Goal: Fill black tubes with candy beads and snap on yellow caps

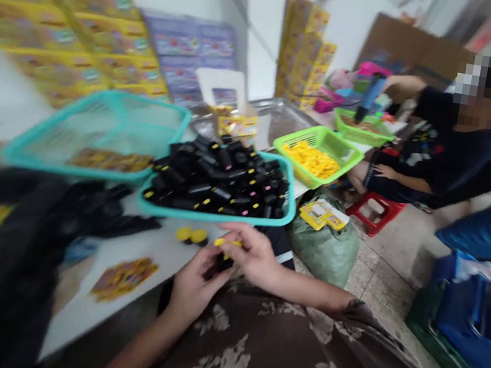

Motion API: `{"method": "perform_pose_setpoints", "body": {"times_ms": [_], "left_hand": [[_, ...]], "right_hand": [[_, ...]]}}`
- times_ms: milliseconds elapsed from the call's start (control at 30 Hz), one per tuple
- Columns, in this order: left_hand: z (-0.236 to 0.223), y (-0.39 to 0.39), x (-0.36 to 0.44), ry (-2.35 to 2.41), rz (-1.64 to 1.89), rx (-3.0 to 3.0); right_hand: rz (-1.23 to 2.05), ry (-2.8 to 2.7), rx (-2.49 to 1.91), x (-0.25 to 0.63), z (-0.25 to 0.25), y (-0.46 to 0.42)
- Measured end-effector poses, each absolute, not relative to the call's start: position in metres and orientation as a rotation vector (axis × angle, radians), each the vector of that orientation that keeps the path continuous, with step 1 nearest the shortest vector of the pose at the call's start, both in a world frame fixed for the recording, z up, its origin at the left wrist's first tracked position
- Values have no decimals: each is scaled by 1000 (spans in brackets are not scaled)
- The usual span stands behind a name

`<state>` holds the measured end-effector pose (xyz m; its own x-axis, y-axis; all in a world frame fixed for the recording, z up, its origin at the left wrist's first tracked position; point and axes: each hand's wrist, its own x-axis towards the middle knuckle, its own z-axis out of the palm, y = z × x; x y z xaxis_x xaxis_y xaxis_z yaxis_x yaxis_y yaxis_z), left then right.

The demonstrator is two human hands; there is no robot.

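Low in the middle, my left hand (pixel 191 285) is closed around a small black plastic piece (pixel 223 262), partly hidden by the fingers. My right hand (pixel 261 261) meets it from the right, pinching a small yellow piece (pixel 219 242) at the top of the black one. Whether the two are joined I cannot tell. On the white table left of my hands stand two black pieces with round yellow tops (pixel 191 236). Just beyond, a teal basket (pixel 292 201) is heaped with black plastic pieces (pixel 219 173), some with yellow or pink spots.
Printed yellow cards (pixel 125 278) lie on the table. A second teal basket (pixel 37 136) stands left; a green basket (pixel 351 158) holds yellow parts. A stuffed sack (pixel 326 248) sits right of the table. Another person sits at the far right, near a red stool (pixel 377 213).
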<state>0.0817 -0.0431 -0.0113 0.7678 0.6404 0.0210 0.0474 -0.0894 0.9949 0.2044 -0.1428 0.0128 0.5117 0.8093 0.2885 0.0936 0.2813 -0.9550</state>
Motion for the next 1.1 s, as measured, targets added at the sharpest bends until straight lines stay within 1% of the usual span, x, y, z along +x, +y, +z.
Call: {"method": "perform_pose_setpoints", "body": {"times_ms": [100, 200, 467, 667, 767, 833, 900, 1033, 1100], "left_hand": [[-11, -51, 77, 533, 605, 1500], [-17, -48, 74, 506, 665, 1469], [-27, -45, 57, 495, 717, 1431], [-33, -40, 51, 516, 953, 1583], [-33, -39, 48, 499, 998, 1657], [-31, -38, 44, 495, 1016, 1697], [-27, -38, 41, 500, 979, 1696], [-17, -43, 37, 495, 641, 1520], [-13, -47, 39, 524, 529, 1436]], "right_hand": [[741, -760, -1149, 193, 8, -141], [804, -681, -1138, 187, -1, -131], [747, -605, -1233, 173, -17, -112], [873, -718, -1363, 170, -14, -110], [947, -783, -1375, 170, -12, -112], [933, -803, -1395, 171, -9, -114], [906, -808, -1412, 172, -5, -116], [990, -706, -1362, 169, 1, -118], [1014, -656, -1352, 166, 0, -118]]}}
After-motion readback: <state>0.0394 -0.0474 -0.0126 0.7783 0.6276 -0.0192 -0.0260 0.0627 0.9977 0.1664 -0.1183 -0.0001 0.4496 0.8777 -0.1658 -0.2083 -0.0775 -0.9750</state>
